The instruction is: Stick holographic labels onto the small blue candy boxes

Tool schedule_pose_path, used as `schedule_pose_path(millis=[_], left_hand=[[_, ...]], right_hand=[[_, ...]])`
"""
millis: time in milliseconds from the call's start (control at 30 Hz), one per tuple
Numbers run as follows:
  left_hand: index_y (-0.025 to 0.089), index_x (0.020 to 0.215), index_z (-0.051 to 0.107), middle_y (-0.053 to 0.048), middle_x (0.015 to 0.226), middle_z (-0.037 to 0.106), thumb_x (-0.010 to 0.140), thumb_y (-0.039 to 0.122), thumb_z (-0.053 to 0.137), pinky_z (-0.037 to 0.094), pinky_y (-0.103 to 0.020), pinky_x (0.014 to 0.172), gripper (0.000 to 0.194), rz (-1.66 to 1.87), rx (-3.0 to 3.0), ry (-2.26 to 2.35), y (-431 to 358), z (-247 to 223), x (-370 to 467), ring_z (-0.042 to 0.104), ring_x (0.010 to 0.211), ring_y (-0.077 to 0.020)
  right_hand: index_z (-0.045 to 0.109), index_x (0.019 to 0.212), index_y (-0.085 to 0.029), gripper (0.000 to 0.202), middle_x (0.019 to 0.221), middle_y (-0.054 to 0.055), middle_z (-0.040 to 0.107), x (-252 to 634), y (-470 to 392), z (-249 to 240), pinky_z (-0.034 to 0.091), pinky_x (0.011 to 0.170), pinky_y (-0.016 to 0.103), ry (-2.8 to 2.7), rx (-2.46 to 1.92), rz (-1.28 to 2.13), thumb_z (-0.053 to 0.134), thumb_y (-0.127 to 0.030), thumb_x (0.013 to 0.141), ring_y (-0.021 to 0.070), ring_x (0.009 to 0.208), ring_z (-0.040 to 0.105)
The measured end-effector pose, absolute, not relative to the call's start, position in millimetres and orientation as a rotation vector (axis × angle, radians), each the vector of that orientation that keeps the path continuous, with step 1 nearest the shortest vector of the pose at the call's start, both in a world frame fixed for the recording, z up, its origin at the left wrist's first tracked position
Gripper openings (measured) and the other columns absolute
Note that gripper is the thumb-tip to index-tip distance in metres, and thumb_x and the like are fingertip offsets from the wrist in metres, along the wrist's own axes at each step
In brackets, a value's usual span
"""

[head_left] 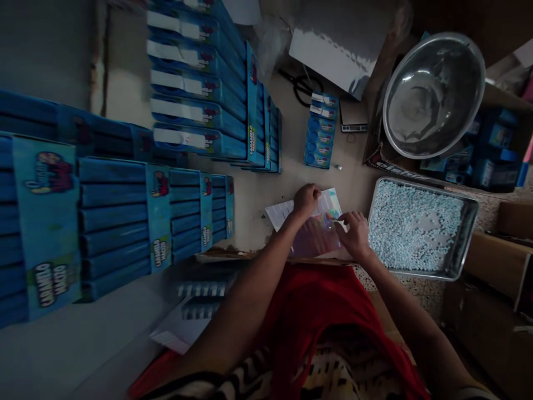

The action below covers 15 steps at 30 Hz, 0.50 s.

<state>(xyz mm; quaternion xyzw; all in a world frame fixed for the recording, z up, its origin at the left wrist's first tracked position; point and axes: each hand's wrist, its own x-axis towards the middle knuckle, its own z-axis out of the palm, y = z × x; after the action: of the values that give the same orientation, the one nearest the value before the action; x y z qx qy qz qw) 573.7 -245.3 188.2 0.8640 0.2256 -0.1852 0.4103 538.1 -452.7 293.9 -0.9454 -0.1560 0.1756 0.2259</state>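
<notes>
My left hand (306, 201) is closed in a pinch over a white printed sheet (280, 213); what its fingertips hold, if anything, is too small to make out. Just to its right, my right hand (355, 232) pinches the upper right part of a shiny, rainbow-tinted plastic sheet (312, 238). This plastic lies partly over the white sheet, at the table's near edge. A short stack of blue printed boxes (320, 133) stands beyond the hands, and a tiny pale piece (338, 166) lies close by it.
Tall stacks of blue boxes (200, 83) and more bundled ones (116, 216) fill the left side. On the right, a metal tray (469, 239) holds small pale blue and white pellets, below a steel bowl (433, 94). Black scissors (306, 86) and a small scale (353, 115) are at the back.
</notes>
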Motion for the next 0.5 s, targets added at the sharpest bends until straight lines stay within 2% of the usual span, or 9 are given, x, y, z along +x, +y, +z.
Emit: schedule_pose_path(millis=[100,167,233,367,500], left_hand=[[0.019,0.090,0.074,-0.010,0.100,0.078,0.093,0.020,0.065,0.048,-0.032,0.087,0.009,-0.463,2.188,0.531,-249,197,572,0.070,0.095,-0.0240],[0.019,0.093,0.075,-0.010,0.103,0.078,0.094,0.020,0.066,0.048,-0.033,0.088,0.009,-0.465,2.217,0.490,-249,202,571,0.070,0.098,-0.0252],[0.020,0.097,0.076,-0.011,0.107,0.079,0.095,0.021,0.066,0.049,-0.034,0.091,0.010,-0.470,2.246,0.462,-248,207,570,0.071,0.103,-0.0265],[0.021,0.102,0.077,-0.012,0.113,0.079,0.097,0.023,0.065,0.049,-0.035,0.092,0.013,-0.507,2.269,0.478,-249,216,569,0.071,0.107,-0.0271],[0.022,0.104,0.078,-0.012,0.112,0.080,0.098,0.026,0.063,0.051,-0.035,0.089,0.017,-0.626,2.268,0.582,-253,223,572,0.073,0.107,-0.0281]], right_hand=[[0.074,0.091,-0.023,0.005,0.127,0.011,0.075,562,-451,309,0.047,0.101,0.042,-0.544,-2.536,0.439,0.069,-0.024,0.092,0.0292,0.112,0.061],[0.073,0.087,-0.022,0.004,0.151,0.011,0.066,583,-446,307,0.047,0.105,0.047,-0.671,-2.522,0.539,0.070,-0.019,0.087,0.0327,0.121,0.060],[0.072,0.086,-0.021,0.005,0.164,0.009,0.056,602,-440,297,0.048,0.105,0.050,-0.748,-2.529,0.692,0.070,-0.017,0.083,0.0350,0.125,0.060],[0.072,0.091,-0.022,0.007,0.168,0.007,0.052,618,-428,283,0.050,0.105,0.052,-0.831,-2.565,0.908,0.068,-0.021,0.086,0.0349,0.129,0.062],[0.075,0.096,-0.020,0.013,0.172,0.009,0.047,613,-424,291,0.050,0.105,0.052,-0.965,-2.647,0.992,0.064,-0.021,0.090,0.0340,0.128,0.064]])
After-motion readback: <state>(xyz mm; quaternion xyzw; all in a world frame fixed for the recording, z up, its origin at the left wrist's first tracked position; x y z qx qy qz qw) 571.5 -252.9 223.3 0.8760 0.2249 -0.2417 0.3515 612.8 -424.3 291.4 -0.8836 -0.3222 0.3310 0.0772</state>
